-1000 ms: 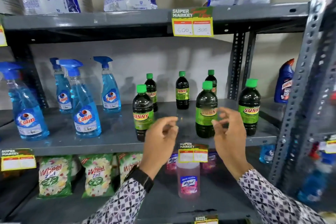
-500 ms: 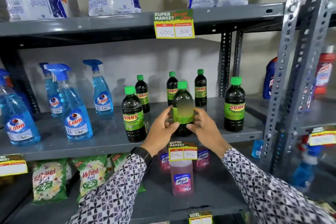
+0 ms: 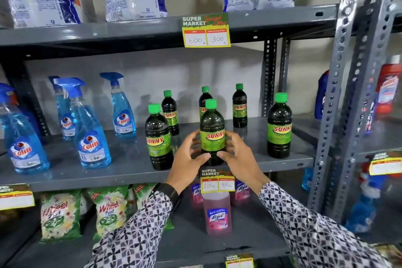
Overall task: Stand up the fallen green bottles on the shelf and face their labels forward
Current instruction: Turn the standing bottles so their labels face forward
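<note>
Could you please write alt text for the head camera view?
Both hands, left and right, cup an upright green Sunny bottle at the shelf front, label forward. Five more Sunny bottles stand around it, blue Colin sprays to the left.

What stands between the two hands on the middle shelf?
In the head view, an upright Sunny bottle stands between the left hand and the right hand, its label facing forward. Both hands sit at its lower half.
</note>
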{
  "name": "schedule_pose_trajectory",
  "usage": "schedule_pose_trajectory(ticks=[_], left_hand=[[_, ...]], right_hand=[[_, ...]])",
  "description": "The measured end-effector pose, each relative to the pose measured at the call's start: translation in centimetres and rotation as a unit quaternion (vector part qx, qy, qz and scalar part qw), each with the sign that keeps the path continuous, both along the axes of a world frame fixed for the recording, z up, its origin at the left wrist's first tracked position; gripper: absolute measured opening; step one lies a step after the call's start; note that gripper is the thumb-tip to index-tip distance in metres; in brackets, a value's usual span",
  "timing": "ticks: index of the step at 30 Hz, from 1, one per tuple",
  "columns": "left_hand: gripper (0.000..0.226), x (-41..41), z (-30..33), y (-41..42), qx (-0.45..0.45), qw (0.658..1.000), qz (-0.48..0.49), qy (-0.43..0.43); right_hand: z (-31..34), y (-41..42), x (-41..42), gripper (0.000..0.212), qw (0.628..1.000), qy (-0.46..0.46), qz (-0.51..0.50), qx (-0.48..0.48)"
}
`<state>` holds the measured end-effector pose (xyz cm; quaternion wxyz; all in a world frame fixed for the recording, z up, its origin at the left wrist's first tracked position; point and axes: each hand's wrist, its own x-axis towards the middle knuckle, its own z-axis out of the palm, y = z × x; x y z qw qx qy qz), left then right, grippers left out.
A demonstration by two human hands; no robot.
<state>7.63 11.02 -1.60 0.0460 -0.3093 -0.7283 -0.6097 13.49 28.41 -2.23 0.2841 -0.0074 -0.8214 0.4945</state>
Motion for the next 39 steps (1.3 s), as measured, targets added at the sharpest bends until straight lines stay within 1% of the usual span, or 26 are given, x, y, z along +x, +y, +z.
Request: schedule_pose_trajectory(ticks=[4,6,8,10,11,13,15,17,19,22,24,27,32,39], left_hand=[[0.072,0.3,-0.3,-0.2,-0.006,1.000,0.015,0.000],[0.071,1.0,-0.4,-0.3,0.013,0.999,0.049,-0.001],[0.058,2.5,-0.4,-0.1,0.054,0.991,0.116,0.027],[0.042,4.7,0.1,0.8,0.102,0.977,0.163,0.090],[0.036,5.9,0.4,1.5,0.112,0.974,0.163,0.114],[0.028,7.3,0.9,4.0,0.090,0.978,0.130,0.138],[0.027,7.6,1.3,6.8,0.035,0.990,0.068,0.120],[0.037,7.1,1.7,9.7,-0.023,0.997,0.004,0.072],[0.049,6.1,1.9,12.2,-0.054,0.998,-0.036,0.017],[0.062,4.7,2.0,15.2,-0.070,0.993,-0.086,-0.041],[0.061,4.0,1.9,16.2,-0.066,0.991,-0.108,-0.051],[0.056,4.0,1.9,16.5,-0.048,0.994,-0.088,-0.032],[0.059,3.8,1.6,15.0,-0.019,0.998,-0.049,-0.036],[0.059,4.6,1.2,14.2,-0.005,1.000,-0.021,-0.022]], right_hand=[[-0.1,-0.2,0.8,0.068,1.000,0.008,0.011,0.008],[-0.5,0.3,1.7,0.069,0.999,0.029,-0.001,0.018],[-1.0,1.5,2.9,0.061,0.997,0.067,-0.037,0.021],[-1.2,3.0,4.3,0.048,0.986,0.128,-0.102,0.024],[-1.2,3.7,5.1,0.041,0.976,0.163,-0.144,0.023],[-1.1,5.5,6.3,0.033,0.951,0.218,-0.221,0.008],[-0.9,7.5,6.8,0.038,0.940,0.223,-0.259,-0.010],[-0.6,9.6,6.8,0.049,0.952,0.179,-0.245,-0.031],[-0.2,11.4,6.7,0.055,0.972,0.126,-0.192,-0.051],[0.1,13.3,6.4,0.055,0.988,0.063,-0.134,-0.045],[0.3,14.0,6.0,0.054,0.990,0.048,-0.123,-0.042],[0.6,14.5,5.1,0.054,0.993,0.040,-0.106,-0.034],[0.6,14.2,3.7,0.056,0.998,0.030,-0.056,-0.016],[0.3,13.7,4.0,0.056,0.998,0.039,-0.040,-0.013]])
